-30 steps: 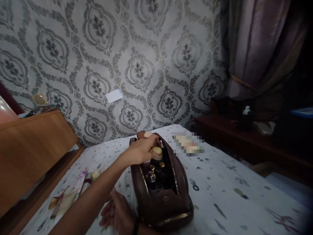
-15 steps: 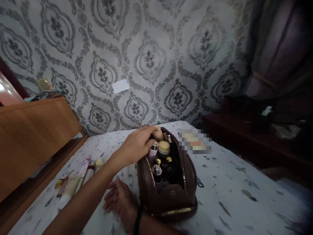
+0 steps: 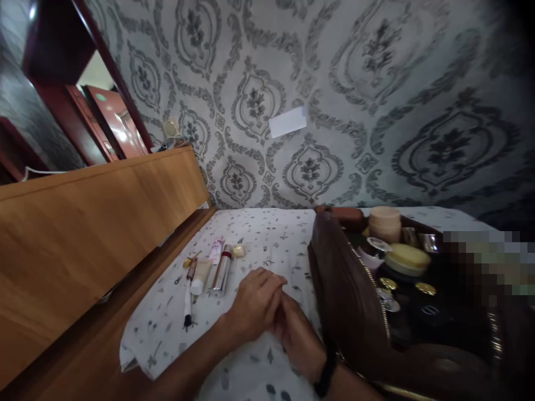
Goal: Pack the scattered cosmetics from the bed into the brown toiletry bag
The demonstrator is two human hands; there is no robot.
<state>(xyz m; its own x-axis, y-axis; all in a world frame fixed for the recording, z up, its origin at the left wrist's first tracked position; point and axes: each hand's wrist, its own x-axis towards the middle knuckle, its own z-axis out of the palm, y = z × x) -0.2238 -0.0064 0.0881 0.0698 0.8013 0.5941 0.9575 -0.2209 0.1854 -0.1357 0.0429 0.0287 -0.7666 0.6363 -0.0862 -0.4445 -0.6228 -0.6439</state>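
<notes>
My left hand [image 3: 257,302] and my right hand [image 3: 297,333] are clasped together above the bed sheet, fingers closed against each other. No object shows in either hand. A black band circles my right wrist. Beside my right forearm stands an unzipped brown cosmetic bag [image 3: 340,295]. It holds a beige round container [image 3: 384,224], a jar with a yellow lid [image 3: 407,259], a clear-capped bottle [image 3: 375,249] and gold-capped bottles. Left of my hands lie a silver tube with a red band [image 3: 222,273], a cream squeeze tube [image 3: 201,277] and a pink tube [image 3: 216,250].
A small cream jar [image 3: 238,250] and a white brush-like item with a black end [image 3: 188,303] lie on the patterned sheet [image 3: 267,231]. A wooden headboard [image 3: 104,217] borders the left side. A blurred patch [image 3: 489,262] covers something right of the bag.
My left hand has left the bag and met my right hand, which has closed. The view has turned left and come nearer, so the bag sits farther right and looks larger.
</notes>
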